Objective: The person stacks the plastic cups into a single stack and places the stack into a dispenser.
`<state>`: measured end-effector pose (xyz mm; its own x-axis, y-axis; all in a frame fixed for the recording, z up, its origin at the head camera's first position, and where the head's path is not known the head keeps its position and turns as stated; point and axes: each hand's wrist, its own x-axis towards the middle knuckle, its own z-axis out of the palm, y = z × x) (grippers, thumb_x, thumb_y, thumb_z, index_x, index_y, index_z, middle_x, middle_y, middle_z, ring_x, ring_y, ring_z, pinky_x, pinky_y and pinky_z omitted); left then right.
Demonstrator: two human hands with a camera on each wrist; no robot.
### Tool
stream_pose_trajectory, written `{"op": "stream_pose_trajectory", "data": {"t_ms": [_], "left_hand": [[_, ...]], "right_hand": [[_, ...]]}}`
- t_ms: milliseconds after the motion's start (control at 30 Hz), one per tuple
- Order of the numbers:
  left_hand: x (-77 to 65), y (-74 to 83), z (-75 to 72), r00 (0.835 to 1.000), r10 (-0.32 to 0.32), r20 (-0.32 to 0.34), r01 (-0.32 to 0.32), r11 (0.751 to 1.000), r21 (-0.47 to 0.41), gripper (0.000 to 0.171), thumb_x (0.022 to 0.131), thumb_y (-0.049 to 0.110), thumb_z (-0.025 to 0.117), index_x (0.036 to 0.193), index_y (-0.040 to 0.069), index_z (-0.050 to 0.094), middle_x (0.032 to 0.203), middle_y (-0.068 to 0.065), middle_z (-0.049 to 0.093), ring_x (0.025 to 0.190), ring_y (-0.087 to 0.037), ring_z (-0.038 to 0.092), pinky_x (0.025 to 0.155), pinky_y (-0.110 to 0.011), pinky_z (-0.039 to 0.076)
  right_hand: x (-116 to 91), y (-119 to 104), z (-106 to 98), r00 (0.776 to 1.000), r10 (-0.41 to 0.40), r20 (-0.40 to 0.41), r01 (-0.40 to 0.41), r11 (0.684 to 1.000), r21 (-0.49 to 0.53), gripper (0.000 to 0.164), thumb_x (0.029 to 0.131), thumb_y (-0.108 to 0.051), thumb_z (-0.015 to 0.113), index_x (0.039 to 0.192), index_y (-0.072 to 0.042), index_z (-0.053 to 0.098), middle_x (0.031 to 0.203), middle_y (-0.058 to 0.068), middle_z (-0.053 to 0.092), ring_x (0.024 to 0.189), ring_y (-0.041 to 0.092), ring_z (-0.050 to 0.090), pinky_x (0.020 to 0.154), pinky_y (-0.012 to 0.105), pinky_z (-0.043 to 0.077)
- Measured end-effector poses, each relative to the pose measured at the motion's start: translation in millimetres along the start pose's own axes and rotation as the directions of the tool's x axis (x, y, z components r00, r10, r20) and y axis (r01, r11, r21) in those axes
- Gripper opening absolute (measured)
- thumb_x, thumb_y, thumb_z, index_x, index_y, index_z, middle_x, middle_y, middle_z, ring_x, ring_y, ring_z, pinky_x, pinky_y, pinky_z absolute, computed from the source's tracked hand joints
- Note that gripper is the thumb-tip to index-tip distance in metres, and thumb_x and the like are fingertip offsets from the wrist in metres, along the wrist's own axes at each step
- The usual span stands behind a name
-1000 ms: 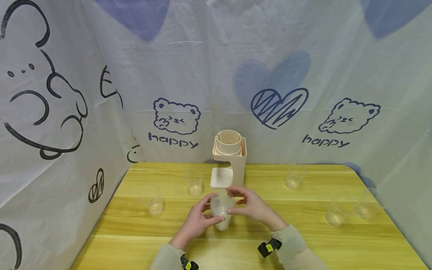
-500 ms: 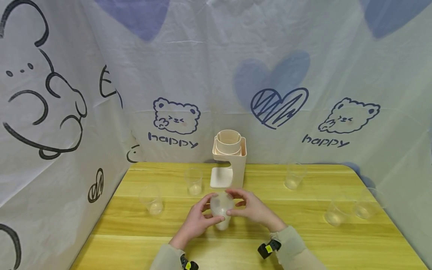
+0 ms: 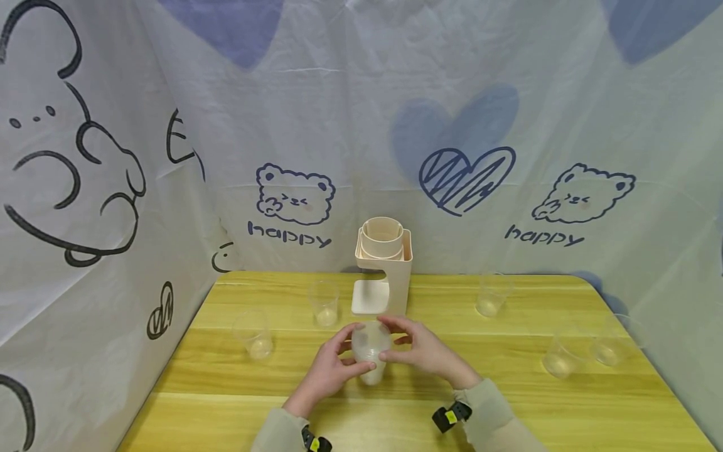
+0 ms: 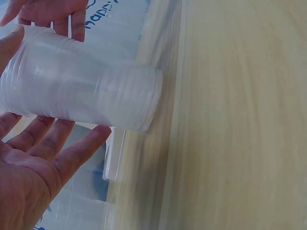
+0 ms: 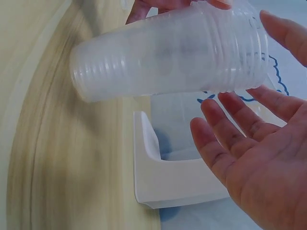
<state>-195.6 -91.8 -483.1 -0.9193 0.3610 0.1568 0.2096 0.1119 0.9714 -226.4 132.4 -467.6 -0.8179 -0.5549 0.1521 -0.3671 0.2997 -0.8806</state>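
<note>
Nesting clear cups (image 5: 163,60), count unclear

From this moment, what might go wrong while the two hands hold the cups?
The nested stack of clear plastic cups has no fingers under its base; if the left grip or right grip loosens, outer cups might slip down.
The beige C-shaped stand is close beyond the stack; a forward move may bump it.
The separate transparent cup left of the stand is hard to see and might be knocked over.
</note>
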Motion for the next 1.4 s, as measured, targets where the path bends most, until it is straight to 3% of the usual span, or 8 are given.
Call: {"op": "stream_pose_trajectory", "data": {"t_ms": [267, 467, 633, 833, 1033, 1200, 1400], "left_hand": [[-0.1, 1.7, -0.1, 1.0, 0.001, -0.014, 0.0, 1.0, 0.022, 0.065, 0.081, 0.003, 0.08, 0.137, 0.0, 0.048, 0.126, -0.022, 0.053, 0.111, -0.041, 0.056, 0.087, -0.043, 0.057], [0.6, 1.4, 0.1, 1.0, 0.001, -0.022, 0.0, 1.0, 0.03, 0.066, 0.081, 0.003, 0.08, 0.138, -0.001, 0.047, 0.125, -0.022, 0.053, 0.111, -0.041, 0.056, 0.087, -0.043, 0.057], [0.4, 1.1, -0.2, 1.0, -0.007, -0.023, 0.008, 0.999, 0.035, 0.066, 0.081, 0.004, 0.081, 0.138, 0.0, 0.048, 0.125, -0.022, 0.053, 0.111, -0.04, 0.056, 0.086, -0.043, 0.057], [-0.1, 1.2, -0.5, 1.0, -0.015, -0.02, 0.016, 0.999, 0.031, 0.067, 0.081, 0.005, 0.081, 0.138, 0.0, 0.048, 0.126, -0.022, 0.053, 0.112, -0.04, 0.056, 0.086, -0.042, 0.057], [-0.5, 2.1, -0.4, 1.0, -0.018, -0.018, 0.018, 0.999, 0.029, 0.066, 0.081, 0.005, 0.081, 0.138, 0.001, 0.048, 0.127, -0.022, 0.053, 0.112, -0.04, 0.056, 0.085, -0.037, 0.058], [-0.7, 2.7, -0.3, 1.0, -0.019, -0.018, 0.019, 1.0, 0.025, 0.066, 0.081, 0.005, 0.081, 0.138, 0.001, 0.048, 0.127, -0.022, 0.052, 0.112, -0.04, 0.056, 0.085, -0.035, 0.058], [-0.9, 2.7, 0.3, 1.0, -0.023, -0.019, 0.023, 1.0, 0.018, 0.066, 0.081, 0.004, 0.081, 0.138, 0.0, 0.048, 0.128, -0.022, 0.052, 0.113, -0.04, 0.056, 0.084, -0.031, 0.058]], "right_hand": [[-6, 2, -9, 0.994, -0.01, -0.112, 0.011, 1.0, 0.009, 0.064, 0.088, -0.015, 0.076, 0.142, -0.001, 0.045, 0.133, 0.02, 0.053, 0.121, 0.038, 0.052, 0.104, 0.055, 0.042], [-8, 4, -28, 0.956, 0.026, -0.292, -0.013, 0.999, 0.046, 0.063, 0.087, -0.009, 0.076, 0.14, 0.003, 0.044, 0.141, 0.021, 0.047, 0.128, 0.039, 0.046, 0.11, 0.053, 0.035], [-11, 8, -48, 0.882, 0.118, -0.456, -0.106, 0.993, 0.051, 0.063, 0.09, -0.014, 0.073, 0.142, 0.001, 0.041, 0.144, 0.02, 0.043, 0.132, 0.039, 0.041, 0.111, 0.053, 0.034], [-18, 16, -69, 0.784, 0.153, -0.602, -0.215, 0.976, -0.032, 0.067, 0.092, -0.02, 0.07, 0.146, -0.001, 0.036, 0.147, 0.023, 0.034, 0.135, 0.041, 0.031, 0.11, 0.057, 0.03], [-20, 24, -86, 0.699, 0.241, -0.674, -0.306, 0.952, 0.023, 0.073, 0.093, -0.021, 0.068, 0.151, -0.004, 0.029, 0.152, 0.025, 0.021, 0.138, 0.043, 0.021, 0.111, 0.06, 0.026], [-20, 31, -98, 0.62, 0.285, -0.731, -0.369, 0.928, 0.049, 0.085, 0.089, -0.023, 0.072, 0.155, -0.007, 0.021, 0.153, 0.028, 0.013, 0.138, 0.046, 0.021, 0.112, 0.062, 0.024], [-23, 45, -111, 0.56, 0.363, -0.745, -0.433, 0.895, 0.111, 0.109, 0.083, -0.032, 0.08, 0.159, -0.018, 0.003, 0.156, 0.028, 0.002, 0.139, 0.049, 0.015, 0.112, 0.066, 0.022]]}}
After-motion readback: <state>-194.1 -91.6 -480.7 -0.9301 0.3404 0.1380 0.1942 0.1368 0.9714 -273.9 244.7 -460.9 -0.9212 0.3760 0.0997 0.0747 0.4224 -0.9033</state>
